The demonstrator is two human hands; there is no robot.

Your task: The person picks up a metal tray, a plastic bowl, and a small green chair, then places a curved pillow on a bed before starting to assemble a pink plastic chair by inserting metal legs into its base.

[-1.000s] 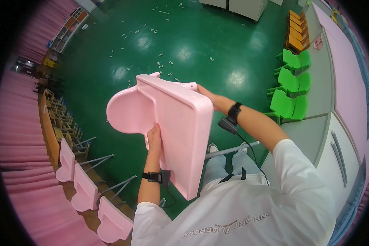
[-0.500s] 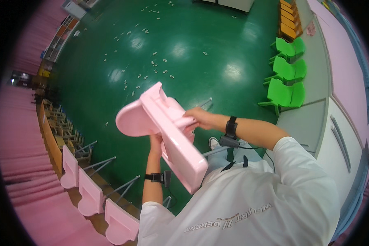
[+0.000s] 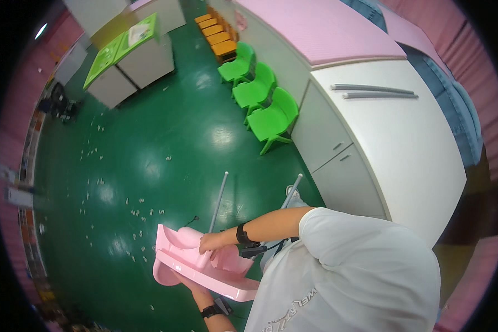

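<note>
I hold a pink moulded plastic piece (image 3: pixel 202 271) in front of my waist. It is tilted, with a rounded lobe at one end and a deep rim. My left hand (image 3: pixel 187 280) grips its lower side, fingers partly hidden beneath it. On the upper side, my right hand (image 3: pixel 213 242) closes over a raised part of the same piece. A grey tube leg (image 3: pixel 219 200) with a pale cap sticks out from it beyond my right hand. Another grey tube leg (image 3: pixel 293 191) rises past my right forearm; its lower end is hidden.
Two loose grey tubes (image 3: pixel 379 91) lie on a white cabinet top (image 3: pixel 404 144) at my right. Green chairs (image 3: pixel 274 117) and orange-brown chairs (image 3: pixel 224 47) line the cabinets. A green-topped unit (image 3: pixel 130 58) stands far left. Small white marks dot the green floor (image 3: pixel 166 149).
My view has swung to the right, bringing the cabinet top and its two grey tubes into sight. The pink piece is still in both hands, now held flatter, with two grey legs showing.
</note>
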